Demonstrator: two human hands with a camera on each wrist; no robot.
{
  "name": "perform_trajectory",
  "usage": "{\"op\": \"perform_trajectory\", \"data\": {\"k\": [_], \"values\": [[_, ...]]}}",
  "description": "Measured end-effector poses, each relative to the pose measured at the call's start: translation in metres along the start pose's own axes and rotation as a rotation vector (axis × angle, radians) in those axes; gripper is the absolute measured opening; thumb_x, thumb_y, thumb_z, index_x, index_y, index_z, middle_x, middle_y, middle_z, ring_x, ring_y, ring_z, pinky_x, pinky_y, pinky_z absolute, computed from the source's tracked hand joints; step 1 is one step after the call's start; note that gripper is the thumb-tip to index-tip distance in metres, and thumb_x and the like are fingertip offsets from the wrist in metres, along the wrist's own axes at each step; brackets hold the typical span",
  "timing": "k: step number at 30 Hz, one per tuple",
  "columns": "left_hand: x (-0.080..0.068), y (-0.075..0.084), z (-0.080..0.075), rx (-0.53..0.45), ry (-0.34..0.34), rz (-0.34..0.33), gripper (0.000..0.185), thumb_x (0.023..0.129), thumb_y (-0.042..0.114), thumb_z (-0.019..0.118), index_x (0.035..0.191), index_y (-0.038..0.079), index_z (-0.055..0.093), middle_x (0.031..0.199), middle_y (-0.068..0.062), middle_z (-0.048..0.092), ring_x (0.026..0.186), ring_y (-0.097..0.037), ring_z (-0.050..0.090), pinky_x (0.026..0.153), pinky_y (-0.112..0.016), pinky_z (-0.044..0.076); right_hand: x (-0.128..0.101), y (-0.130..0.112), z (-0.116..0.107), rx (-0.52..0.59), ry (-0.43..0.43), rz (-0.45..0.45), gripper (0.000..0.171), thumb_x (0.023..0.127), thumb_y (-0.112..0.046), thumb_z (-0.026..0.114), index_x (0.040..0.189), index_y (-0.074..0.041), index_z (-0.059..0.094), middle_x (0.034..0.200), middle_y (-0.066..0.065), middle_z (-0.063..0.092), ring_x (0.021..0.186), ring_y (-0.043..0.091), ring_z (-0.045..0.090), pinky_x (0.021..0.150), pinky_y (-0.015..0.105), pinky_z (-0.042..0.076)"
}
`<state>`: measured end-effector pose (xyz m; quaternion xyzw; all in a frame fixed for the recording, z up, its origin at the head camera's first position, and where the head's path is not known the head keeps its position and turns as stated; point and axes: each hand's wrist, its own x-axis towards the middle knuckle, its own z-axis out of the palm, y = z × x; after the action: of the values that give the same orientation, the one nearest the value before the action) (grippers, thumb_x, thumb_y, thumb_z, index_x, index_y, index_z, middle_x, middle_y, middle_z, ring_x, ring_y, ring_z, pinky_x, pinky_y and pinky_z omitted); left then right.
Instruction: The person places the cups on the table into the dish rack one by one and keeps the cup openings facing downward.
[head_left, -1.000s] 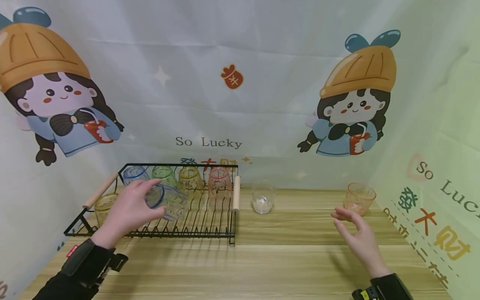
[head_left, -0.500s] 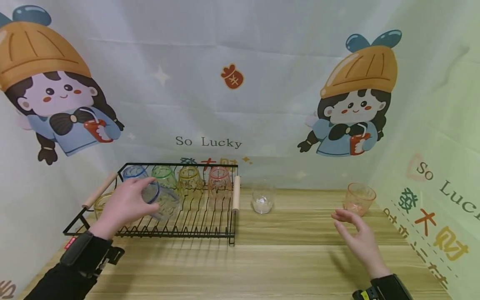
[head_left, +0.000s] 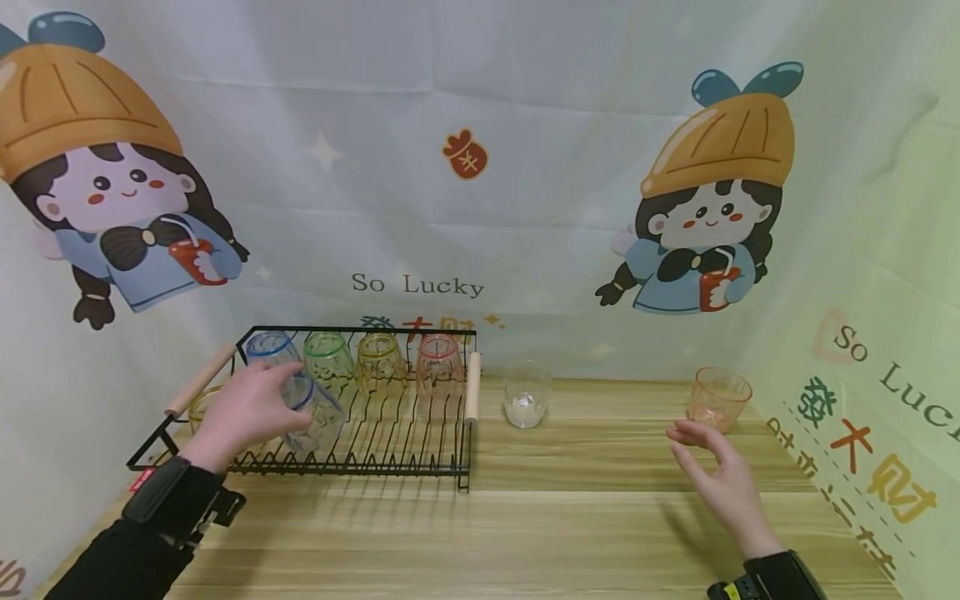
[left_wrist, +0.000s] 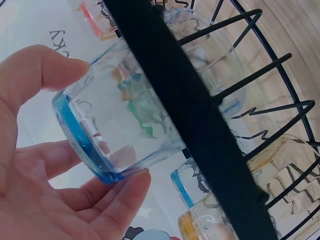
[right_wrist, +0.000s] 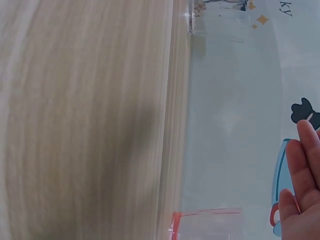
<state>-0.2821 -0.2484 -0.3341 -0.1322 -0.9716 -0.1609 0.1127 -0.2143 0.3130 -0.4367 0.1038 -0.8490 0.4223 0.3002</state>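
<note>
My left hand (head_left: 251,408) grips a clear drinking glass with a blue end (head_left: 318,412) between thumb and fingers. It is tilted over the front of the black wire rack (head_left: 375,472), blue end in my grasp. In the left wrist view, thumb and fingers hold the glass (left_wrist: 115,110) around its blue band, and a dark rack bar crosses in front of its far end. Whether it touches the rack wires I cannot tell. My right hand (head_left: 720,483) hovers above the table with relaxed fingers, holding nothing, just in front of an orange-rimmed glass (head_left: 720,400).
Blue (head_left: 272,346), green (head_left: 328,357), yellow (head_left: 381,365) and pink glasses (head_left: 438,367) line the rack's back row. Another yellow glass (head_left: 201,408) is partly hidden behind my left hand. A clear glass (head_left: 525,396) stands right of the rack, near the printed back cloth (head_left: 555,208).
My left hand has moved left and slightly down with the blue-ended glass, which now leans more steeply over the rack's front. The right hand has hardly moved.
</note>
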Motion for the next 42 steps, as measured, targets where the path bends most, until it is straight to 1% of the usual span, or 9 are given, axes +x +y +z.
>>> {"op": "perform_trajectory", "data": {"k": [5, 16, 21, 25, 27, 31, 35, 38, 42], "values": [[0.000, 0.000, 0.000, 0.018, -0.021, 0.009, 0.070, 0.078, 0.020, 0.074, 0.137, -0.010, 0.050, 0.125, -0.038, 0.051, 0.112, -0.054, 0.048, 0.089, -0.065, 0.045, 0.000, 0.000, 0.000, -0.006, 0.007, -0.006, 0.031, 0.095, -0.003, 0.065, 0.125, 0.001, 0.061, 0.110, 0.019, 0.069, 0.104, -0.011, 0.049, 0.090, 0.010, 0.033], [0.002, -0.003, 0.001, 0.053, -0.093, 0.000, 0.071, 0.077, 0.021, 0.075, 0.137, -0.009, 0.051, 0.125, -0.038, 0.052, 0.112, -0.056, 0.047, 0.088, -0.065, 0.045, 0.000, -0.001, -0.002, -0.014, 0.008, 0.013, 0.030, 0.096, -0.005, 0.064, 0.125, 0.003, 0.061, 0.111, 0.020, 0.069, 0.105, -0.011, 0.048, 0.091, 0.012, 0.034], [0.004, -0.005, 0.002, 0.071, -0.111, 0.015, 0.071, 0.078, 0.023, 0.076, 0.137, -0.009, 0.052, 0.125, -0.037, 0.054, 0.111, -0.056, 0.049, 0.088, -0.064, 0.047, 0.008, -0.002, -0.006, -0.026, 0.022, -0.026, 0.029, 0.095, -0.003, 0.063, 0.122, 0.005, 0.060, 0.109, 0.022, 0.068, 0.110, -0.012, 0.044, 0.096, 0.010, 0.030], [0.005, -0.006, 0.002, 0.066, -0.129, 0.019, 0.070, 0.079, 0.023, 0.075, 0.137, -0.009, 0.051, 0.126, -0.036, 0.054, 0.112, -0.055, 0.050, 0.088, -0.062, 0.048, 0.016, -0.004, -0.010, -0.009, 0.021, -0.043, 0.029, 0.096, -0.003, 0.062, 0.124, 0.006, 0.059, 0.110, 0.022, 0.067, 0.109, -0.009, 0.046, 0.093, 0.010, 0.033], [0.006, -0.006, 0.002, 0.066, -0.138, 0.016, 0.071, 0.079, 0.024, 0.075, 0.137, -0.009, 0.052, 0.126, -0.036, 0.054, 0.112, -0.055, 0.050, 0.088, -0.062, 0.048, 0.019, -0.006, -0.012, -0.014, 0.017, -0.044, 0.030, 0.097, -0.004, 0.062, 0.125, 0.006, 0.059, 0.111, 0.021, 0.067, 0.104, -0.008, 0.048, 0.087, 0.010, 0.036], [0.007, -0.007, 0.001, 0.071, -0.160, 0.004, 0.072, 0.079, 0.025, 0.075, 0.138, -0.009, 0.051, 0.128, -0.036, 0.054, 0.112, -0.055, 0.050, 0.087, -0.062, 0.048, 0.026, -0.009, -0.015, -0.026, 0.018, -0.062, 0.030, 0.096, -0.003, 0.062, 0.125, 0.006, 0.059, 0.110, 0.022, 0.067, 0.104, -0.008, 0.049, 0.086, 0.010, 0.036], [0.007, -0.006, 0.001, 0.067, -0.177, -0.009, 0.073, 0.079, 0.024, 0.075, 0.138, -0.009, 0.050, 0.128, -0.035, 0.054, 0.110, -0.053, 0.053, 0.082, -0.058, 0.051, 0.030, -0.011, -0.016, -0.049, 0.013, -0.080, 0.031, 0.096, -0.003, 0.063, 0.125, 0.006, 0.058, 0.111, 0.021, 0.066, 0.105, -0.008, 0.049, 0.092, 0.021, 0.037], [0.005, -0.005, 0.000, 0.056, -0.179, -0.018, 0.071, 0.081, 0.023, 0.075, 0.138, -0.010, 0.049, 0.128, -0.036, 0.054, 0.107, -0.052, 0.054, 0.079, -0.054, 0.052, 0.031, -0.012, -0.017, -0.061, 0.005, -0.078, 0.032, 0.097, -0.005, 0.062, 0.127, 0.005, 0.057, 0.113, 0.020, 0.066, 0.105, -0.008, 0.048, 0.094, 0.034, 0.038], [0.003, -0.003, 0.000, 0.048, -0.180, -0.018, 0.070, 0.082, 0.021, 0.074, 0.138, -0.011, 0.048, 0.129, -0.036, 0.053, 0.110, -0.054, 0.052, 0.083, -0.057, 0.051, 0.032, -0.012, -0.017, -0.071, 0.015, -0.089, 0.032, 0.096, -0.004, 0.063, 0.125, 0.006, 0.058, 0.111, 0.019, 0.067, 0.105, -0.008, 0.048, 0.093, 0.039, 0.039]]}}
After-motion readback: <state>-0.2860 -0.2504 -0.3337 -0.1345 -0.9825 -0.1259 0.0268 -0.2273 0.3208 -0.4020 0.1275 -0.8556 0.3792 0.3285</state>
